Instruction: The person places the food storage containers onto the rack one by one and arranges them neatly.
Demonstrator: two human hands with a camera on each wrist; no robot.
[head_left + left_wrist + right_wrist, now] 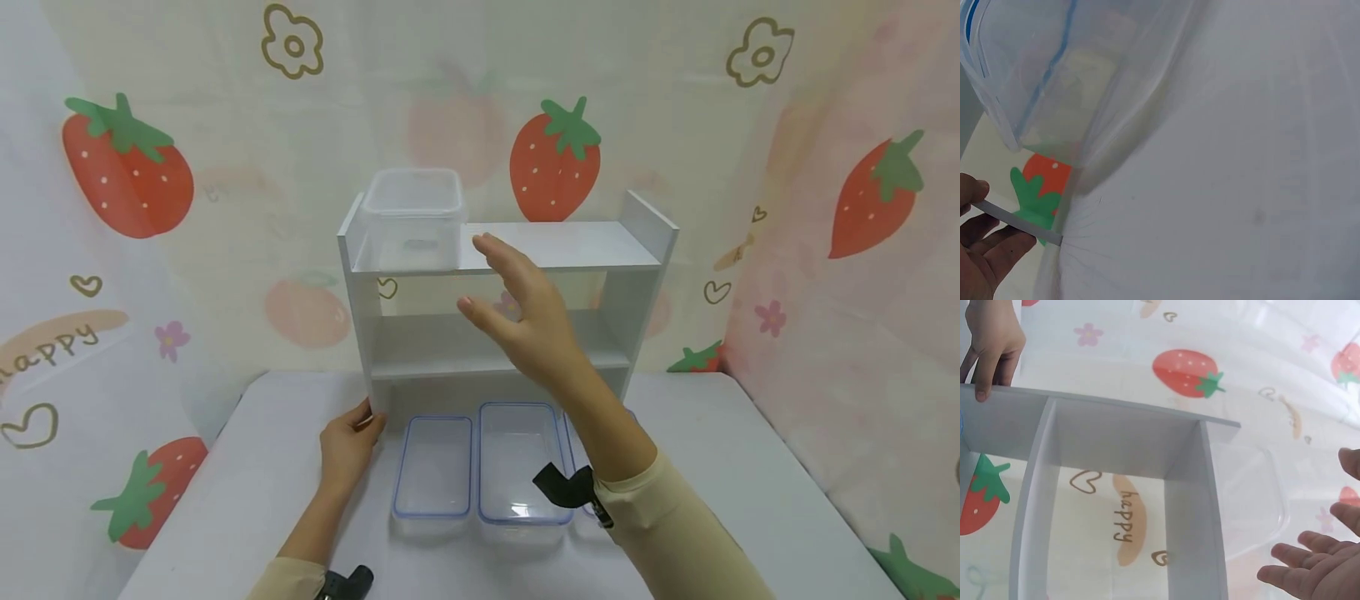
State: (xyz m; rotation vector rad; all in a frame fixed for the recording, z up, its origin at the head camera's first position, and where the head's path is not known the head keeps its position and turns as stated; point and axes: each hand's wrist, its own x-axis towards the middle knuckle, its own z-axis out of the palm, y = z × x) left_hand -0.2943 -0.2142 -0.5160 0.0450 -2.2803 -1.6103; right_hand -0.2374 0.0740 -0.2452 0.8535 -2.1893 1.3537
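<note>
A white shelf rack [495, 367] stands on the table with an upper board and a middle board. My left hand [348, 446] pinches the lower edge of its left side panel between thumb and fingers, as the left wrist view also shows. On the left of the top board sits a clear plastic container [412, 221]. My right hand [528, 312] is raised in front of the rack, fingers spread and holding nothing, to the right of that container. In the right wrist view the fingers [1291, 578] are apart from the container.
In front of the rack's base stand a clear box with a blue rim [433, 467], a larger one [521, 458] beside it, and another mostly hidden behind my right forearm. The white table [750, 500] meets a strawberry-printed backdrop [247, 167].
</note>
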